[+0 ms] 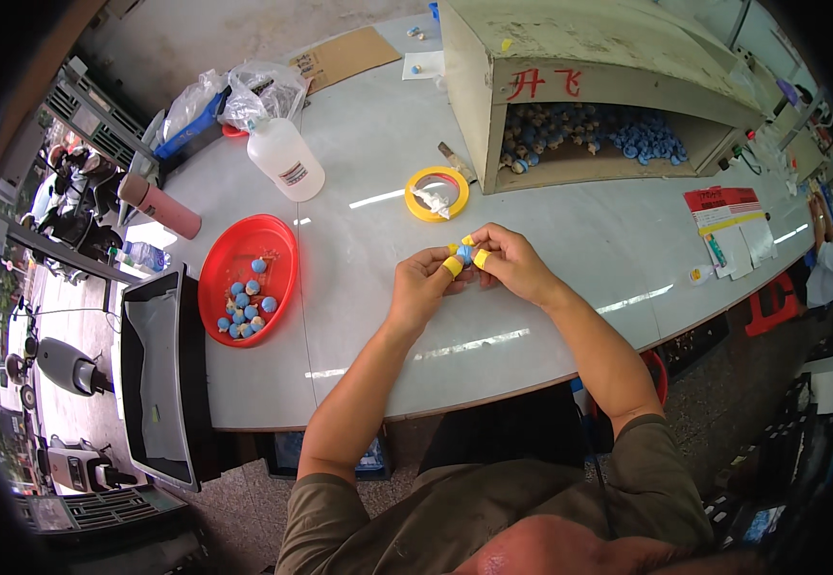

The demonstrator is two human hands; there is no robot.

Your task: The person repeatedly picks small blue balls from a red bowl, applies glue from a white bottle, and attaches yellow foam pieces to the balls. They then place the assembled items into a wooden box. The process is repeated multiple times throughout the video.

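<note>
Over the middle of the table, both hands meet around a small blue rounded piece (464, 255). My left hand (420, 284) pinches it from one side, and my right hand (516, 268) grips it from the other. Yellow tape wraps several fingertips on both hands. The fingers cover most of the piece, so its exact kind does not show. To the left, a round red tray (280, 240) holds several small blue balls (241, 301), some with pale beige parts. Just beyond my hands lies a yellow ring-shaped roll of tape (414, 197) with a crumpled white scrap (433, 202) on it.
A pale open-fronted box (469, 105) full of blue pieces stands at the back right. A white plastic jug (282, 158) and pink bottle (160, 205) are at the left. A black bin (198, 383) adjoins the table's left edge. Papers (731, 230) lie far right.
</note>
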